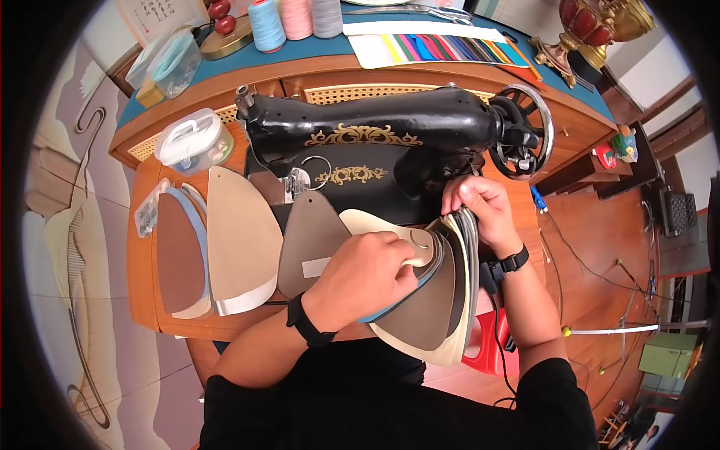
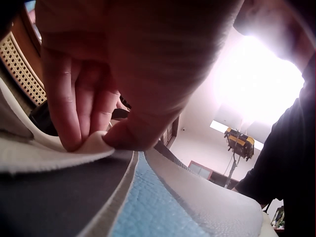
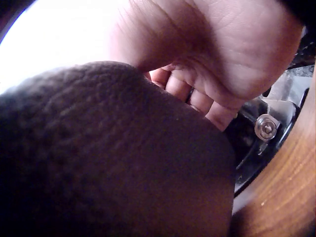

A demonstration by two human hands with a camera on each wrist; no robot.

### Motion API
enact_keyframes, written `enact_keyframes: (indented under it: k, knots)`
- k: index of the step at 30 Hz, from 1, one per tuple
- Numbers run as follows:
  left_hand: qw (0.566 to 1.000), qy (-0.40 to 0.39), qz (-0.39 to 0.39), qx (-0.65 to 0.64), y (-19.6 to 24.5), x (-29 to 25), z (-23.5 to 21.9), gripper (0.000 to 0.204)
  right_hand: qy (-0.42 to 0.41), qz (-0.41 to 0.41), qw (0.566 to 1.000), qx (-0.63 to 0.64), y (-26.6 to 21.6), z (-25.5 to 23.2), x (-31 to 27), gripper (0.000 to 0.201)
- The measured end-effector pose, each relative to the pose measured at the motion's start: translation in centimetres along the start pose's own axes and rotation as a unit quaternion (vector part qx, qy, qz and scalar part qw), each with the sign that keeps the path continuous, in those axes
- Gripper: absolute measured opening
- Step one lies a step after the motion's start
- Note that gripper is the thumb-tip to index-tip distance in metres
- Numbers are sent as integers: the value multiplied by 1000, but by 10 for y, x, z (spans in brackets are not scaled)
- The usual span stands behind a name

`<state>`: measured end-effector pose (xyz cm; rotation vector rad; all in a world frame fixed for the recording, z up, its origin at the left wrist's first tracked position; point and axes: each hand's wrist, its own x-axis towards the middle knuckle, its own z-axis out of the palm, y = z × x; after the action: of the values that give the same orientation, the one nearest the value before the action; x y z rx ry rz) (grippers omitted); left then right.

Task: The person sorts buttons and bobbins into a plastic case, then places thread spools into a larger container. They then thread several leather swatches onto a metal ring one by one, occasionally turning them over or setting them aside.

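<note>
My left hand [image 1: 367, 274] pinches the edge of a cream leather swatch [image 1: 367, 220] between thumb and fingers. In the left wrist view the cream swatch [image 2: 74, 157] bends up at the pinch, above a blue swatch [image 2: 148, 202] with a pebbled grain. My right hand [image 1: 487, 214] grips the narrow upper end of a fanned stack of leather swatches, among them a taupe one [image 1: 424, 322]. A dark grained swatch [image 3: 113, 148] fills much of the right wrist view, below the curled right hand [image 3: 217, 49]. Left of the hands lies another taupe swatch [image 1: 311, 240] with a white label.
A black sewing machine [image 1: 367, 124] stands behind the hands, a metal ring [image 1: 316, 166] on its bed. Beige [image 1: 240, 232] and brown swatches [image 1: 178, 255] lie at left near a clear lidded box [image 1: 196, 142]. Thread spools [image 1: 296, 19] and a colour strip card [image 1: 435, 49] sit behind.
</note>
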<state>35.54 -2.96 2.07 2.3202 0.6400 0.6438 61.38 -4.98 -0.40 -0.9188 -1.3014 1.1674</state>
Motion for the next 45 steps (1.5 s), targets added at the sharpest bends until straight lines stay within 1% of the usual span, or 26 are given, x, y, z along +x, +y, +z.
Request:
enact_keyframes:
  k: [1, 2, 4, 5, 7, 8, 10, 13, 17, 19, 21, 23, 25, 26, 28, 30, 32, 33, 35, 36, 37, 38, 39, 42, 44, 45]
  knots:
    - [1000, 26, -11, -9, -1, -1, 2, 13, -2, 1, 1000, 2, 0, 0, 0, 32]
    - [1000, 24, -10, -9, -2, -1, 1, 13, -5, 2, 1000, 3, 0, 0, 0, 31]
    - [994, 56, -51, -81, -4, -1, -1, 7, -2, 2, 1000, 3, -1, 1, 0, 31]
    - [994, 58, -52, -81, -3, 0, -4, 7, 0, 3, 1000, 5, -1, 1, 0, 32]
    - [983, 76, -98, -132, 2, 2, -12, 7, -3, 4, 1000, 5, -1, 1, 1, 32]
    - [983, 77, -98, -132, 1, 3, -12, 7, -3, 2, 1000, 5, -1, 1, 1, 32]
    - [978, 112, -99, -146, 0, 6, -12, 8, -4, 3, 1000, 9, 1, 0, 0, 32]
    - [975, 128, -86, -160, -2, 8, -9, 11, -4, -5, 1000, 5, 1, -1, 0, 32]
    - [977, 116, -94, -153, -3, 10, -6, 14, 5, -4, 1000, -2, -2, 3, 0, 34]
    - [969, 134, -95, -187, -3, 11, -7, 16, 14, 2, 1000, 0, -3, 5, 0, 36]
    - [969, 134, -94, -184, -4, 11, -9, 15, 16, 8, 1000, 7, -2, 5, 0, 36]
    - [969, 135, -96, -181, -3, 11, -14, 14, 4, 3, 1000, 12, 1, 1, 0, 34]
    - [975, 123, -131, -134, 0, 10, -24, 13, -9, -2, 1000, 7, 2, -2, 0, 32]
    - [975, 125, -130, -130, 3, 8, -29, 13, -11, -5, 1000, 8, 2, -3, 0, 32]
    - [973, 163, -109, -119, 9, 1, -41, 13, -7, -3, 1000, 6, 3, -3, 0, 32]
    - [971, 159, -116, -136, 10, -14, -55, 13, -4, -3, 1000, 5, 1, -3, 0, 32]
    - [933, 140, -156, -292, 13, -27, -72, 13, -6, -5, 1000, 5, 2, -3, -1, 32]
    - [934, 138, -158, -290, 10, -31, -80, 13, -4, -5, 1000, 9, 2, -3, -1, 32]
    - [925, 116, -242, -269, 2, -34, -97, 17, -8, 0, 1000, 20, 1, -2, -1, 31]
    - [925, 116, -244, -267, -7, -35, -100, 17, -8, -1, 1000, 22, 2, -2, -1, 31]
    - [956, 111, -235, -139, -22, -37, -98, 23, -10, -3, 1000, 17, 2, -3, 0, 31]
    - [970, 104, -221, -8, -36, -39, -97, 28, -13, -7, 1000, 12, 1, -3, 0, 31]
    - [964, 72, -253, 42, -45, -44, -96, 37, -10, -2, 1000, 16, 1, -2, 0, 31]
    - [961, 52, -268, 34, -51, -53, -92, 37, -8, 1, 1000, 20, 1, -2, -1, 31]
    - [958, 53, -280, 28, -44, -53, -90, 33, -6, 4, 1000, 21, 0, -1, -1, 31]
    - [964, 58, -257, 36, -40, -53, -89, 31, -6, 7, 1000, 22, 0, -1, -1, 31]
